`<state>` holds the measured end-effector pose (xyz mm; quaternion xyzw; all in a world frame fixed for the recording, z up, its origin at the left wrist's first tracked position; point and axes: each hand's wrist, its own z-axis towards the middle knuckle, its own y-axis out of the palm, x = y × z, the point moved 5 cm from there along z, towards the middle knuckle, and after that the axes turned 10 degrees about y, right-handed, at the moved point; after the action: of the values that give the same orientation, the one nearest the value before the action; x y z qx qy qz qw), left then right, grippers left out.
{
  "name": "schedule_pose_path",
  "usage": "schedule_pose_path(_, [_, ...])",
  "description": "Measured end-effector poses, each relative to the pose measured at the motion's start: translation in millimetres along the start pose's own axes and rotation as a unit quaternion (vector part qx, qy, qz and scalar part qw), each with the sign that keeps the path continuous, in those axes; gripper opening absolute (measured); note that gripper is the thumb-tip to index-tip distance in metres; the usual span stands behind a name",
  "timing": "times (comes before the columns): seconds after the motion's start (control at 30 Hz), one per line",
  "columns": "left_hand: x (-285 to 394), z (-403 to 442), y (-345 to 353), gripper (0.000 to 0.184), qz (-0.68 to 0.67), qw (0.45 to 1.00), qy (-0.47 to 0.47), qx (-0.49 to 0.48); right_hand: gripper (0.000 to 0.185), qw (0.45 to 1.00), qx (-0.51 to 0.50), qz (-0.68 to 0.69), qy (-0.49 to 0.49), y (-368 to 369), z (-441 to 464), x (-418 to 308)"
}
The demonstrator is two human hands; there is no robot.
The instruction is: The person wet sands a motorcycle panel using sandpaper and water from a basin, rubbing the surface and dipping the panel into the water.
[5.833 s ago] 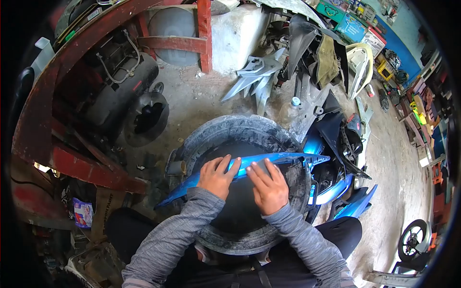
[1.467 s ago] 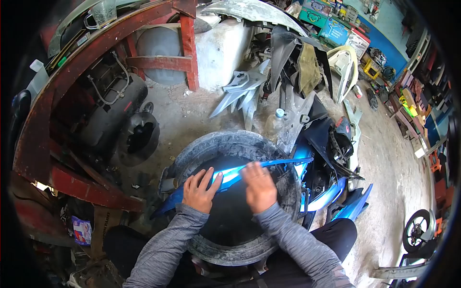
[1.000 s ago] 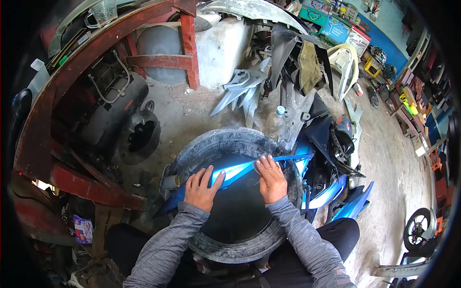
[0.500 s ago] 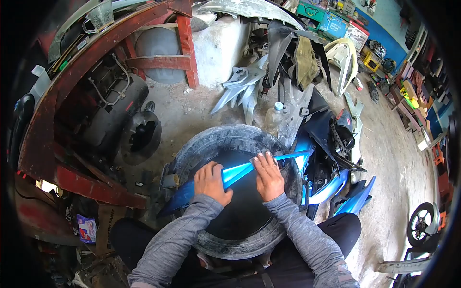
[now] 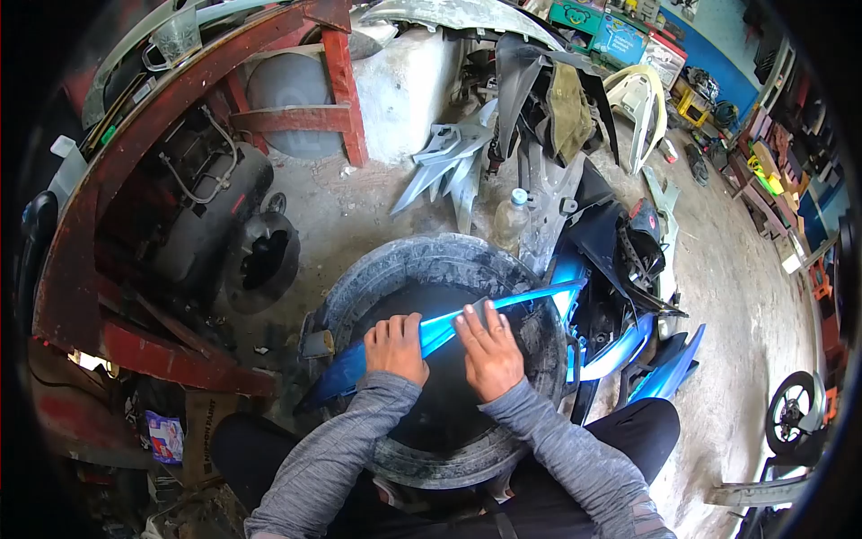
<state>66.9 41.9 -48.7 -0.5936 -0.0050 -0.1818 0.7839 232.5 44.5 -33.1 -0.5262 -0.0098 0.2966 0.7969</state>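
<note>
A long, narrow blue vehicle body panel (image 5: pixel 437 332) lies slantwise across a round black tub (image 5: pixel 395 260) with dark contents. My left hand (image 5: pixel 396 351) is closed around the panel left of its middle, thumb on the near side. Fingers stretched out, my right hand (image 5: pixel 490 352) rests flat on the panel's upper face right of the middle. A small dark edge shows by its fingertips; I cannot make out what it is. The panel's thin tip reaches past the tub's right rim, and its wide dark end passes over the left rim.
More blue and black body parts (image 5: pixel 620 350) lie right of the tub. Behind it stand a plastic bottle (image 5: pixel 512 218) and grey panels (image 5: pixel 449 166). A red wooden frame (image 5: pixel 180 355) borders the left, with a tank (image 5: pixel 211 225) under it. A wheel (image 5: pixel 790 411) sits far right.
My right hand has slid a little left and down along the panel, nearer my left hand. The panel has tilted slightly, showing less of its near face. My left hand keeps its grip.
</note>
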Motion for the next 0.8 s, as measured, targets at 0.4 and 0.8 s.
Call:
schedule_pose_path(0.4, [-3.3,-0.1,0.7,0.062,-0.006,1.000,-0.006,0.012,0.048,0.996,0.037,-0.060,0.060,-6.3,6.0,24.2])
schedule_pose_path(0.8, [-1.7,0.1,-1.9,0.061,-0.005,1.000,-0.010,0.013,0.051,0.998,0.056,-0.028,0.022,4.6,5.3,2.4])
